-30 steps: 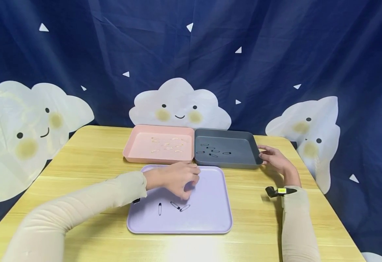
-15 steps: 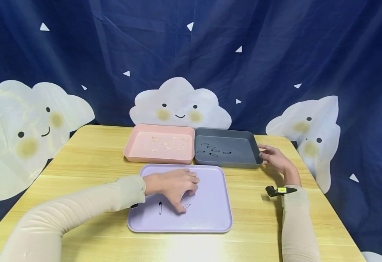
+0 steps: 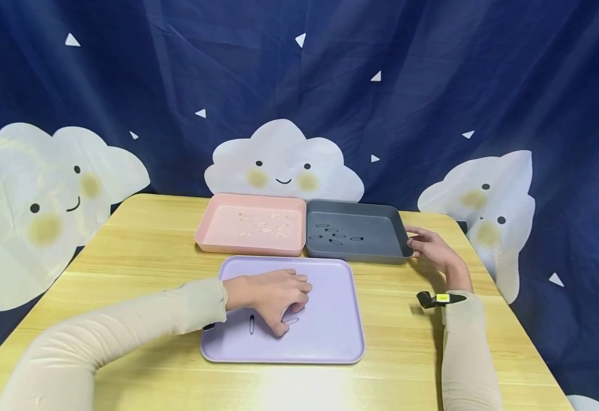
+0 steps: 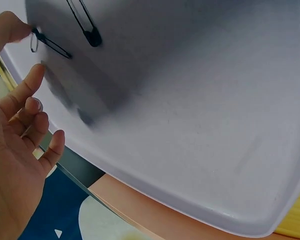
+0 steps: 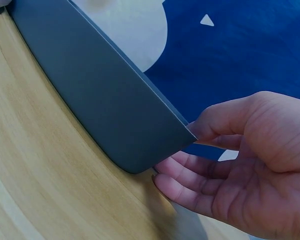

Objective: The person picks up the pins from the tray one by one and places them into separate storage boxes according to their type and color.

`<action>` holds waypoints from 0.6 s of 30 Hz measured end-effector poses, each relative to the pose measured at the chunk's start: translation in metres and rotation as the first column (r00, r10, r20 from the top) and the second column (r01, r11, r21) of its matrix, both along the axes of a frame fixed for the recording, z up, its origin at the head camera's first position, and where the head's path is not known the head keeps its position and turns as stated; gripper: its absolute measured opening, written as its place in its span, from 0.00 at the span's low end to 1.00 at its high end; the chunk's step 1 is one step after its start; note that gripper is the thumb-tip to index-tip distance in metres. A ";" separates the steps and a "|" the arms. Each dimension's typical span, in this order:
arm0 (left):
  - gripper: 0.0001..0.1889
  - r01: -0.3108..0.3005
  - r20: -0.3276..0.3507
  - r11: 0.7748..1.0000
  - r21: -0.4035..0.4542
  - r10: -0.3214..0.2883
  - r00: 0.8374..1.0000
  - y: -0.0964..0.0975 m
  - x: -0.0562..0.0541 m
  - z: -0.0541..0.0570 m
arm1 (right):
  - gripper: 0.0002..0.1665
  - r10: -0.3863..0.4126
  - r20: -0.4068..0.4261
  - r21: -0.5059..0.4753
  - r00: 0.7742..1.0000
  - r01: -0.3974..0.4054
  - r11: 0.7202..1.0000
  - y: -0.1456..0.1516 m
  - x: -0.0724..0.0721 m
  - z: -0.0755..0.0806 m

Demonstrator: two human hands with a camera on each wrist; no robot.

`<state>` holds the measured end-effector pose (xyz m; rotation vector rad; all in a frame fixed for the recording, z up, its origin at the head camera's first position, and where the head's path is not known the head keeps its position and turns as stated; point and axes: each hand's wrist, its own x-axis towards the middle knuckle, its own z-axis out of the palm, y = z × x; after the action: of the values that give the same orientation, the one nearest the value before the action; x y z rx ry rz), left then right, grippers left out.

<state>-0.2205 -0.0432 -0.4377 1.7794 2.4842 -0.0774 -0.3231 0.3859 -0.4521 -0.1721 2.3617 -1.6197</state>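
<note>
My left hand (image 3: 276, 297) is low over the lilac tray (image 3: 330, 342), thumb and index finger spread apart. In the left wrist view, the thumb tip meets the heads of two black safety pins (image 4: 55, 48), which lie close together. The index finger is short of them, and the other fingers are loosely bent. Another black safety pin (image 3: 251, 325) lies to the left on the same tray. My right hand (image 3: 435, 251) holds the right end of the dark grey tray (image 3: 376, 220), the thumb at its rim and the fingers along its lower edge.
Several black safety pins (image 3: 335, 242) lie in the dark grey tray. Against its left side stands a pink tray (image 3: 212, 234) with several gold-coloured safety pins (image 3: 266, 230). All sit on a wooden table (image 3: 140, 240) before a blue cloud-print curtain (image 3: 412, 85).
My left hand has come down towards the near part of the lilac tray, its thumb now beside the two close pins, partly covering them. The right hand has stayed at the grey tray.
</note>
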 end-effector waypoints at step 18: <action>0.11 -0.033 0.034 0.999 0.029 0.032 0.999 -0.002 -0.003 0.000 | 0.35 -0.002 0.018 -0.005 1.000 0.002 1.000 -0.001 0.001 0.002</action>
<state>-0.2232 -0.0448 -0.4382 1.7352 2.5029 -0.0083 -0.3225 0.3850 -0.4500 -0.1553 2.3452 -1.6222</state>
